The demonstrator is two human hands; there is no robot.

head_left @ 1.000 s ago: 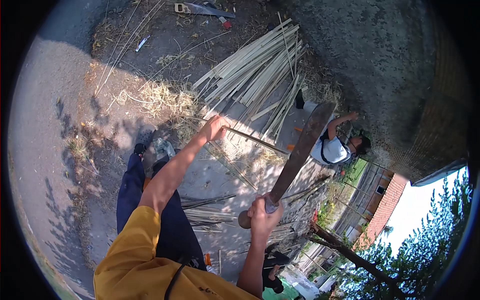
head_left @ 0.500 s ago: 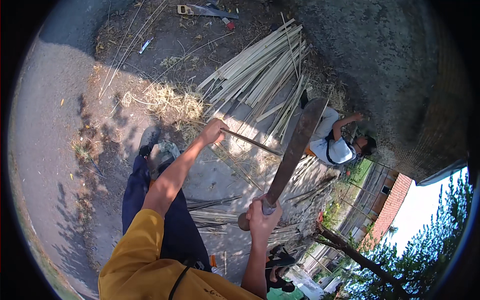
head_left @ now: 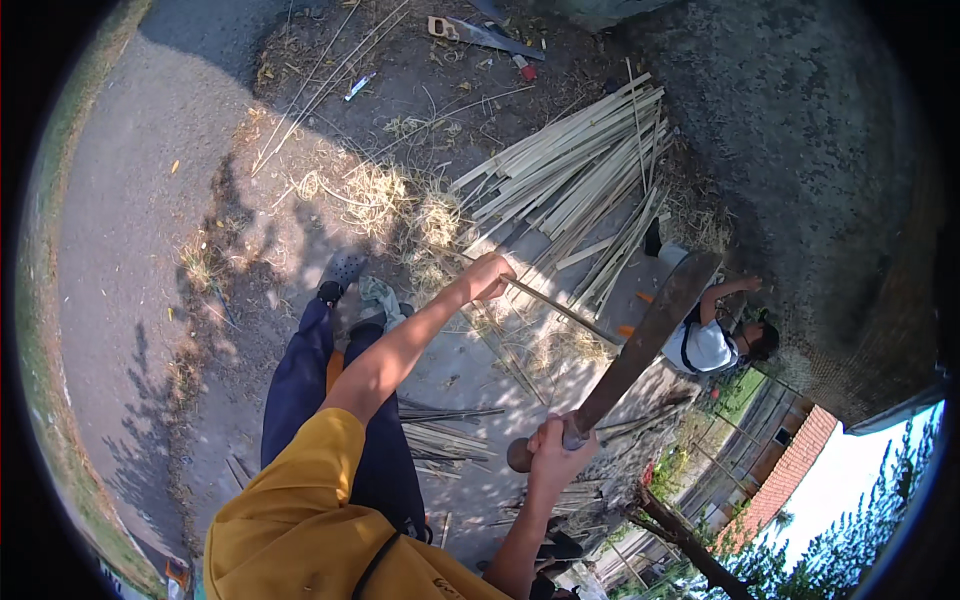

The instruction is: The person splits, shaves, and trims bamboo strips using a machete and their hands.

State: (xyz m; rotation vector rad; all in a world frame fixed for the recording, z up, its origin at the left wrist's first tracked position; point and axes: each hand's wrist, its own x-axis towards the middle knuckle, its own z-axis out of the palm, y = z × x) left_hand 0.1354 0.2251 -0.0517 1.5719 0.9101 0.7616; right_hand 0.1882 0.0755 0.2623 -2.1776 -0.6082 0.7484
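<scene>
Machete (head_left: 640, 345) gripped in right hand (head_left: 553, 458), thin cane strip (head_left: 560, 310) in left hand (head_left: 487, 277).

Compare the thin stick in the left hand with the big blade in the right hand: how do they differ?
The stick is thin and pale; the blade is broad, dark and flat. The left hand grips the stick at arm's length; the right hand grips the blade's handle close in. Both are long, held raised.

Head fisheye cam, looking steeply down, hands close, ground (head_left: 150, 200) farther

Split cane pile (head_left: 575, 190), handsaw (head_left: 480, 33), seated person (head_left: 712, 340), straw (head_left: 385, 200).
</scene>
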